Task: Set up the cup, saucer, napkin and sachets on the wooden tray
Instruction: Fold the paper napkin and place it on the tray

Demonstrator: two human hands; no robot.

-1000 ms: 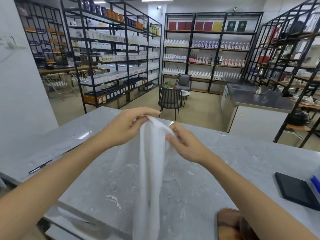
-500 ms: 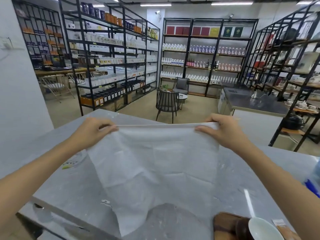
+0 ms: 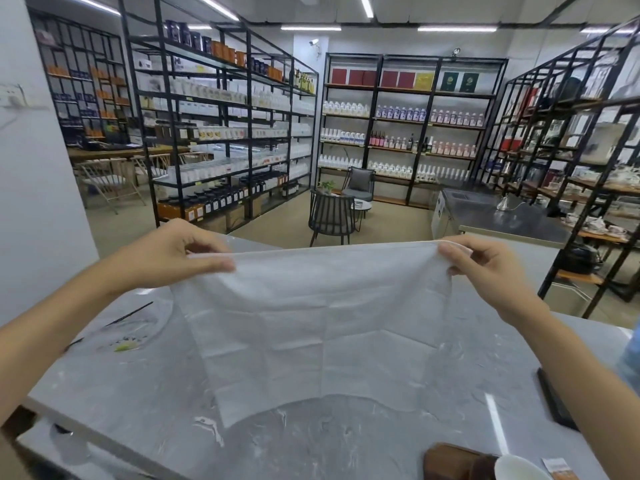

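**Above the grey counter: napkin spread between two hands**

Head view. Over the marbled grey counter (image 3: 114,386), a white napkin (image 3: 311,323) is held fully opened and raised, its upper edge stretched nearly level between both hands and its lower edge hanging in a curve close above the counter surface. Fold creases cross the sheet in a grid. Left hand (image 3: 173,252): thumb and fingers pinched together on the napkin's upper left corner. Right hand (image 3: 485,268): fingers and thumb clamped on the upper right corner, with the cloth bunched slightly over the fingertips. The two hands are well apart, at about the same height.

At the bottom right edge, a corner of the wooden tray (image 3: 450,462) lies on the counter, with the rim of a white cup or saucer (image 3: 516,469) just beside it; which of the two cannot be told. A sachet (image 3: 559,471) with an orange print lies just right of that white rim. A flat black object (image 3: 554,400) rests near the right edge of the counter, partly hidden by the right forearm. Behind the counter stand black metal shelves (image 3: 221,133) stocked with bottles and a dark chair (image 3: 330,216).
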